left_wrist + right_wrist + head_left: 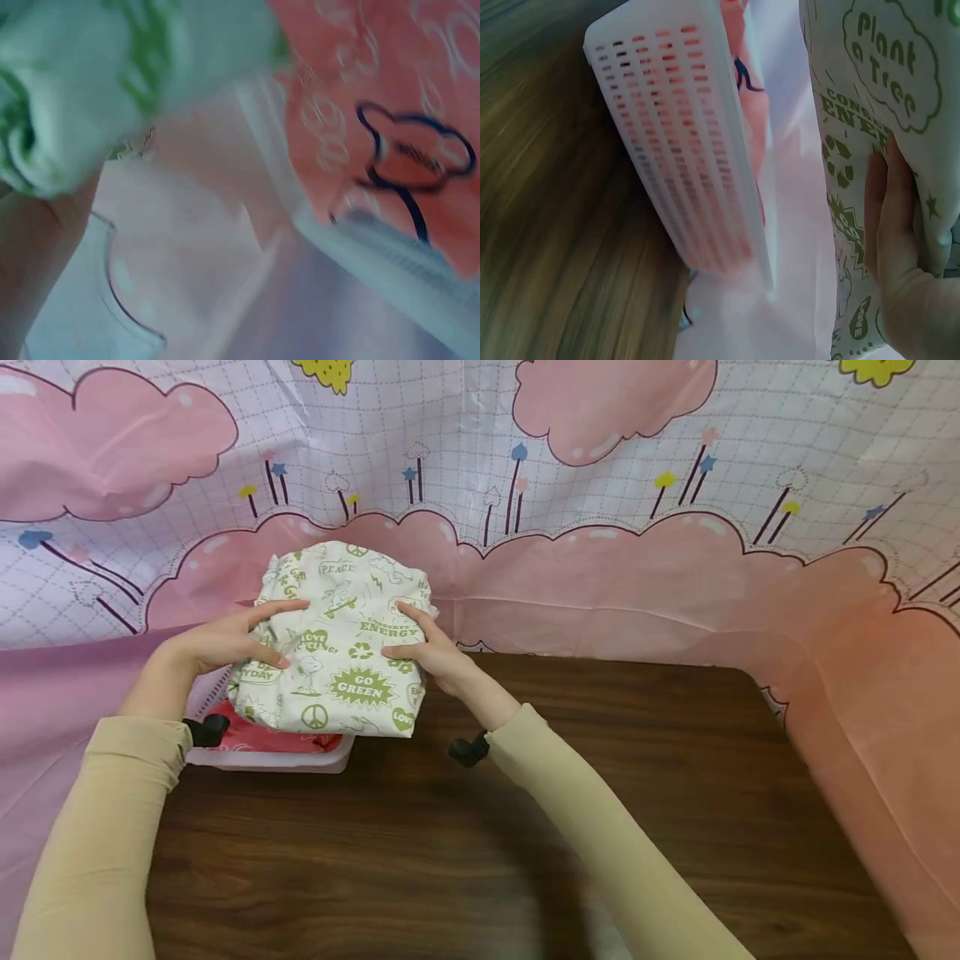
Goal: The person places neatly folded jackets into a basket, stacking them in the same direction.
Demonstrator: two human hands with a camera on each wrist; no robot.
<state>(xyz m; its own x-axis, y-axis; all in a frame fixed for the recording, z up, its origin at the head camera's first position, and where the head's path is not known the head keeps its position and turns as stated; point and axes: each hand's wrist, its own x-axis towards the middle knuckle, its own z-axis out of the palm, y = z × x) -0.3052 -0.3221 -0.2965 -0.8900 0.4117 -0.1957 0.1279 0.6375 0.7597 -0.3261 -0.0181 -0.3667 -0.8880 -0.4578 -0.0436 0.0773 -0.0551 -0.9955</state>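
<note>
Between both hands is a bundle of white folded cloth [337, 643] printed in green with words such as "GO GREEN" and a cartoon dog. My left hand [225, 639] grips its left side, thumb and a finger showing on the printed face. On the right side my right hand [438, 652] holds it the same way; in the right wrist view, that hand [907, 247] presses into the fabric. The cloth is held up over a white slotted plastic basket [671, 135], hiding much of it in the head view. Inside the basket lies a red printed item [390, 135].
The basket rests on a dark brown wooden table [645, 777], at its left side. Behind hangs a curtain [600, 560] with pink clouds and a grid print, which continues round the right side. Purple fabric [60, 718] borders the left. Black wrist cameras [468, 749] sit below the sleeves.
</note>
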